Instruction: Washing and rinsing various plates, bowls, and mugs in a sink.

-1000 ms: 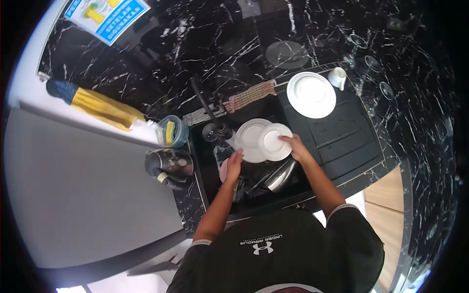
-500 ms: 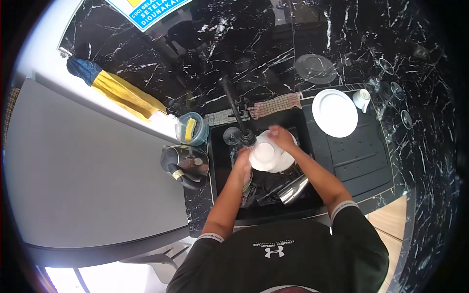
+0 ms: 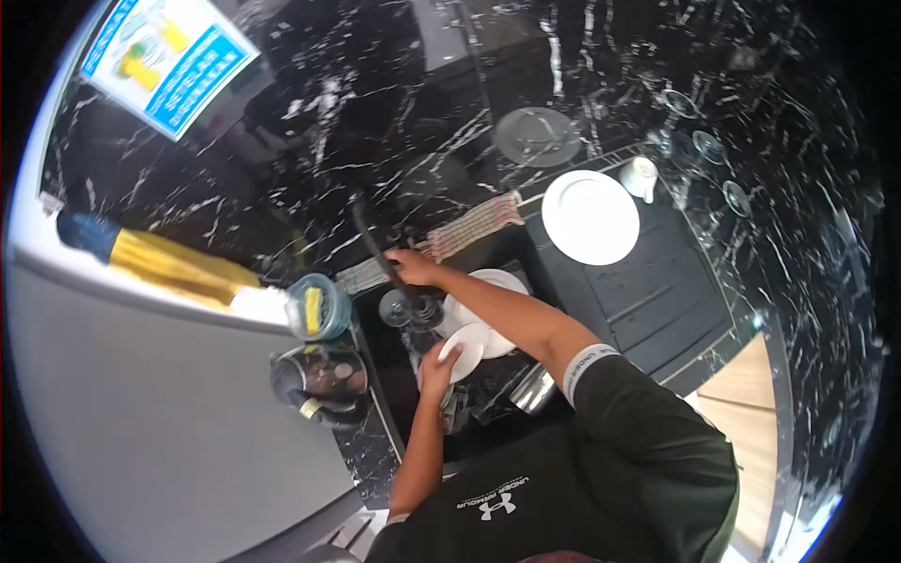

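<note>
In the black sink [image 3: 399, 361], my left hand [image 3: 437, 365] grips a small white plate [image 3: 466, 357] below the faucet head. My right hand [image 3: 411, 267] reaches up to the black faucet [image 3: 368, 225], fingers closed on it, my forearm crossing over a larger white plate [image 3: 502, 342] in the basin. A steel vessel [image 3: 533, 389] lies at the lower right of the basin, and a glass [image 3: 394, 307] stands left of the faucet head. Other items under my left hand are too small to make out.
Right: drainboard [image 3: 666, 291] with white plate [image 3: 589, 217], white cup [image 3: 639, 178] and glasses [image 3: 709, 145] beyond. Left: tub with sponge [image 3: 319, 308], kettle [image 3: 319, 380], yellow cloth [image 3: 169, 263] and grey surface [image 3: 169, 403]. A checked cloth [image 3: 479, 225] lies behind the sink.
My right hand has left the small plate and moved up and left onto the faucet. My left hand now holds that plate lower in the basin. The camera view has shifted too.
</note>
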The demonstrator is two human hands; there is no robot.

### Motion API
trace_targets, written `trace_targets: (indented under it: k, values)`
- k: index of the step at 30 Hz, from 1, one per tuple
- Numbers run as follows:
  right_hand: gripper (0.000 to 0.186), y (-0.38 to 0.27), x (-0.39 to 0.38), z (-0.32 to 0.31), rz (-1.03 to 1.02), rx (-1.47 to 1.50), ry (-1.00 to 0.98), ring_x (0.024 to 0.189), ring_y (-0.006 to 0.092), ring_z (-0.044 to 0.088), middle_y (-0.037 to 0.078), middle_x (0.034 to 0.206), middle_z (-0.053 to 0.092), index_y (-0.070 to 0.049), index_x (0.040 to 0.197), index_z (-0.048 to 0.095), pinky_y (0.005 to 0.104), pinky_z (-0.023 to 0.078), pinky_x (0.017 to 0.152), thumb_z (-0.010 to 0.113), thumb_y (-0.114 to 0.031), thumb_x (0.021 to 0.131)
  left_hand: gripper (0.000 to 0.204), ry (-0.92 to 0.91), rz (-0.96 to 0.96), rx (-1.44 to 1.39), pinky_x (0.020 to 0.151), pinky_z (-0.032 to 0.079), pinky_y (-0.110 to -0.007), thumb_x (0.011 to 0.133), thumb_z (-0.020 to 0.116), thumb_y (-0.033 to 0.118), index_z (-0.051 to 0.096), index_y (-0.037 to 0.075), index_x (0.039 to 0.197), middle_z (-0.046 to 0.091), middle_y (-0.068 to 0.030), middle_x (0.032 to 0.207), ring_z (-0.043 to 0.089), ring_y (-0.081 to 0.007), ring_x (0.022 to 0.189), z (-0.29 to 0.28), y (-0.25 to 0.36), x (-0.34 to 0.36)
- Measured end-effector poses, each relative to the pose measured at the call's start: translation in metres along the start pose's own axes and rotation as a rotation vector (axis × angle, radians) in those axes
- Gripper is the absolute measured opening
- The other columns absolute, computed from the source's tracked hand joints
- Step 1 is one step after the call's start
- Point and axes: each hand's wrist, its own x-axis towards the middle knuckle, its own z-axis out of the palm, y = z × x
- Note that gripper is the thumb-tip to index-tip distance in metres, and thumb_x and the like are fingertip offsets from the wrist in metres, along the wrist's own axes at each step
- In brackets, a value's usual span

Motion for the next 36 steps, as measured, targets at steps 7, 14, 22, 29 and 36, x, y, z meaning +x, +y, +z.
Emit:
trace_targets:
  k: [7,14,22,29,36]
  values:
    - [0.029,-0.06,-0.056,-0.026,0.08,0.222,0.012,0.079,0.0135,0.057,0.007,0.094,0.055,-0.005,0.101,0.052,0.027,0.046,0.066,0.059,-0.021,0.077,0.025,0.016,0.016,-0.121,0.07,0.042,-0.024,0.077,0.061,0.014,0.058,-0.004,0.095,0.059,-0.0055,0.085,0.053,-0.0105,0.077,-0.006,0.019,-0.058]
    - [0.025,-0.059,-0.136,-0.131,-0.14,-1.047,0.624,0.076,0.0303,0.057,0.014,0.083,0.059,-0.004,0.091,0.06,0.0359,0.047,0.072,0.055,-0.016,0.069,0.025,0.076,0.122,-0.255,0.071,0.042,-0.024,0.078,0.06,0.012,0.057,-0.004,0.097,0.059,-0.0061,0.09,0.054,-0.0119,0.079,-0.008,0.04,-0.092]
    - [0.075,-0.03,-0.261,-0.226,0.492,-1.383,0.58,0.127,0.0377,0.006,0.016,0.139,0.009,-0.026,0.134,0.017,0.0683,0.009,0.089,0.045,-0.058,0.073,0.022,0.109,0.166,-0.253,0.061,0.042,-0.024,0.077,0.062,0.018,0.059,-0.003,0.084,0.058,-0.0041,0.073,0.052,-0.0107,0.066,0.003,0.032,-0.112]
    - [0.074,-0.027,-0.292,-0.192,0.442,-1.351,0.662,0.127,0.038,0.005,0.017,0.138,0.011,-0.021,0.132,0.022,0.0672,0.009,0.09,0.05,-0.054,0.072,0.022,0.059,0.205,-0.118,0.058,0.04,-0.024,0.078,0.061,0.019,0.057,-0.002,0.077,0.054,-0.0035,0.068,0.049,-0.0092,0.063,0.006,0.027,-0.13]
    - [0.076,-0.037,-0.331,-0.169,0.502,-1.355,0.613,0.128,0.0351,0.005,0.015,0.139,0.01,-0.02,0.134,0.019,0.0655,0.008,0.092,0.047,-0.056,0.073,0.022,0.094,0.178,-0.195,0.058,0.04,-0.023,0.077,0.061,0.021,0.057,-0.001,0.077,0.055,-0.0028,0.069,0.049,-0.0087,0.063,0.003,0.042,-0.158]
